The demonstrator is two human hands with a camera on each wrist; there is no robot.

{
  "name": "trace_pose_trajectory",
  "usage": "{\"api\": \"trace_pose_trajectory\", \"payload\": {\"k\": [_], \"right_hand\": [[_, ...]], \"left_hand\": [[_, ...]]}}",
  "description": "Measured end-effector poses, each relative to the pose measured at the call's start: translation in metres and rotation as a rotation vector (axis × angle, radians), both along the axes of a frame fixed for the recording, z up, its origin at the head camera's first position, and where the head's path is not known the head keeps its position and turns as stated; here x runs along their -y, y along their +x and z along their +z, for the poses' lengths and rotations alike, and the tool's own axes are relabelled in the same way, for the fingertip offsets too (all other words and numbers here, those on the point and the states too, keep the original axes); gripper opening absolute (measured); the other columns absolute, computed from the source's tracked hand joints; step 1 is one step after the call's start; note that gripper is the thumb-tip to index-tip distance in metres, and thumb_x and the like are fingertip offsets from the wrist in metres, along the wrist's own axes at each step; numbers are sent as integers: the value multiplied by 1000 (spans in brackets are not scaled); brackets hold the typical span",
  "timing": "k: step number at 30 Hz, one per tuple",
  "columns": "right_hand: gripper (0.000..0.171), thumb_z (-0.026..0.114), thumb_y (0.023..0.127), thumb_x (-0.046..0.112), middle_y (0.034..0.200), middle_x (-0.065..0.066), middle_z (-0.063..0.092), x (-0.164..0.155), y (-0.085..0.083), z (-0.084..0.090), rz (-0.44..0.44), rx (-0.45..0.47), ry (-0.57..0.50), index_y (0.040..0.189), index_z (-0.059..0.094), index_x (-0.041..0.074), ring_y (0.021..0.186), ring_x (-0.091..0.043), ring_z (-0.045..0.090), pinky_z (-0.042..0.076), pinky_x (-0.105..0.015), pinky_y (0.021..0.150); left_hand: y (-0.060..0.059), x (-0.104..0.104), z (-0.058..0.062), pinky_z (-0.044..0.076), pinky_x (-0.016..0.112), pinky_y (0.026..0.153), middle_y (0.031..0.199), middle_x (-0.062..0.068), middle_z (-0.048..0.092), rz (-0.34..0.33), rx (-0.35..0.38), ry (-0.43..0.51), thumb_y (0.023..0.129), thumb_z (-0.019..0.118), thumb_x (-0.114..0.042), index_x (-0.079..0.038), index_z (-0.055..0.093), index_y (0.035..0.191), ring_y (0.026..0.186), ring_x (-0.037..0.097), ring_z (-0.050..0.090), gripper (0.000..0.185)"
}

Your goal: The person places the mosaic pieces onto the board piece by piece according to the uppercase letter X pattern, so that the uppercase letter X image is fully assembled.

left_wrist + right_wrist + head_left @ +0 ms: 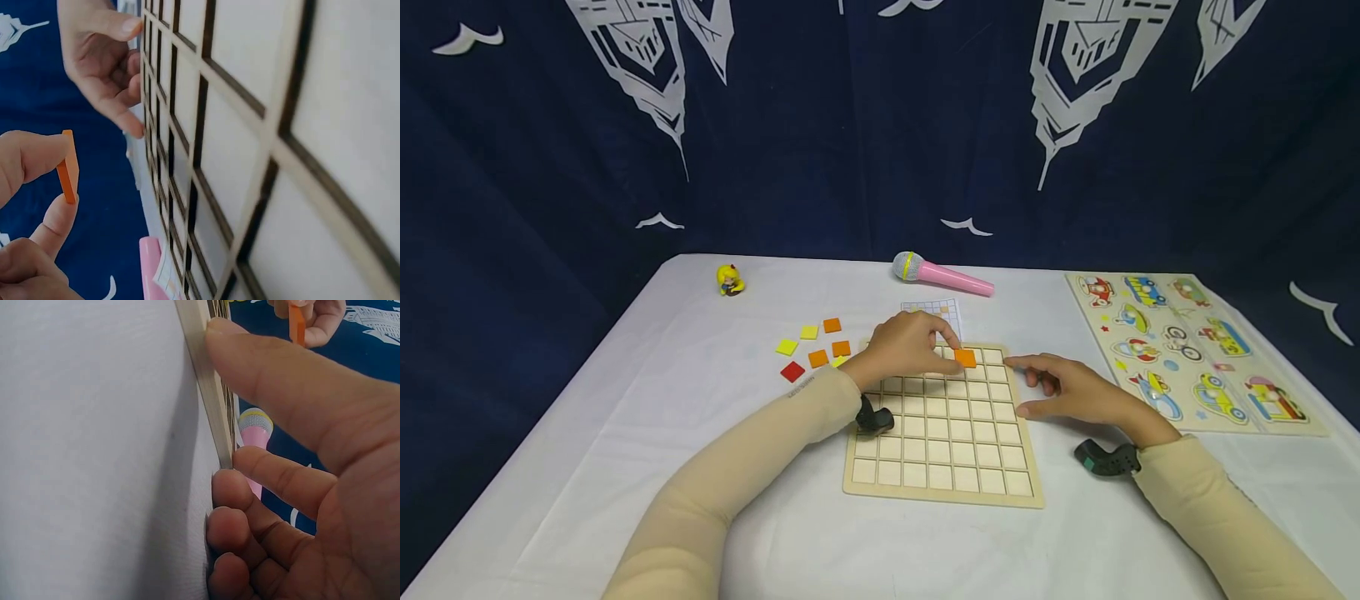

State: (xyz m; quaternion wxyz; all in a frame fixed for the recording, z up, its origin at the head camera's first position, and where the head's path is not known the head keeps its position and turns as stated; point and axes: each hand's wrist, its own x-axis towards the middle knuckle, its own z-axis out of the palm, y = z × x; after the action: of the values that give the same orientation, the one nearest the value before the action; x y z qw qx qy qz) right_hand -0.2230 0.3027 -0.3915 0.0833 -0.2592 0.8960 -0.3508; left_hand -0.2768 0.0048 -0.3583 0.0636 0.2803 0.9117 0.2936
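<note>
Left hand (904, 343) pinches the first orange tile (966, 358) over the empty grid board (945, 426); right hand (1070, 388), fingers relaxed, steadies its edge; seven loose tiles (815, 345) wait.

A surface (625, 433) under a white cloth carries a wooden grid board (943, 429) near its middle, with loose yellow, orange and red tiles (812, 346) just left of the board's far corner. Behind the board lies what looks like a small printed grid sheet (936, 310), then a pink toy microphone (942, 275). A small yellow figure (729, 280) stands far left, and a vehicle puzzle board (1195, 350) lies along the right side.
</note>
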Motion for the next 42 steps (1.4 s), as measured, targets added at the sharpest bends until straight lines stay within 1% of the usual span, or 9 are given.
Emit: {"api": "trace_pose_trajectory", "payload": {"k": [4,6,10,17,22,29,38,40,42], "right_hand": [[69,89,90,14,101,-3,52,0,0,0,-3,-5,10,147,58,-9,82,-12,46,40,-28,71],[69,89,90,14,101,-3,52,0,0,0,-5,-5,12,147,58,-9,81,-12,46,40,-28,71],[68,89,90,14,101,-3,52,0,0,0,-8,-5,12,146,59,-9,81,-12,46,40,-28,71],[68,89,90,14,101,-3,52,0,0,1,-19,1,12,146,59,-8,82,-12,46,40,-28,71],[67,89,90,14,101,-3,52,0,1,2,-15,2,6,146,59,-8,81,-12,46,39,-28,71],[68,89,90,13,101,-3,52,0,2,2,-6,-1,-1,146,58,-9,81,-12,46,40,-28,71],[67,89,89,12,101,-2,52,0,1,2,0,-18,-8,145,59,-9,80,-12,45,39,-27,70],[67,89,89,12,100,-2,52,1,1,2,0,-17,-11,145,59,-9,80,-12,45,39,-28,70],[67,89,89,12,100,-2,52,0,0,2,0,-17,-7,145,59,-10,80,-12,45,39,-28,70]], "left_hand": [[-1,-10,-2,44,32,66,71,-10,62,17,-5,-57,83,91,-43,-29,82,106,70,9,56,28],[-1,-15,-3,47,36,72,74,-10,65,21,-17,-94,83,91,-44,-30,83,107,77,11,59,28],[-2,-21,-4,48,40,77,79,-9,68,19,-33,-150,85,91,-45,-30,83,107,82,13,61,28],[-7,-28,-6,47,43,84,98,-10,73,21,-47,-191,84,92,-41,-28,83,100,90,14,62,22],[-7,-32,-4,47,44,85,103,-10,73,-1,-38,-240,85,90,-38,-28,82,98,95,12,62,18],[-5,-37,-1,48,42,83,96,-11,71,-16,-41,-263,86,92,-38,-27,82,97,94,12,62,19],[-4,-41,1,46,40,82,93,-10,70,-19,-34,-287,86,92,-40,-27,80,97,93,14,62,21],[-4,-40,1,46,40,83,95,-10,71,-18,-21,-290,86,92,-41,-27,80,97,94,14,61,22],[-4,-38,2,47,40,84,101,-9,72,-16,-11,-295,86,91,-42,-28,80,99,96,13,61,23]]}}
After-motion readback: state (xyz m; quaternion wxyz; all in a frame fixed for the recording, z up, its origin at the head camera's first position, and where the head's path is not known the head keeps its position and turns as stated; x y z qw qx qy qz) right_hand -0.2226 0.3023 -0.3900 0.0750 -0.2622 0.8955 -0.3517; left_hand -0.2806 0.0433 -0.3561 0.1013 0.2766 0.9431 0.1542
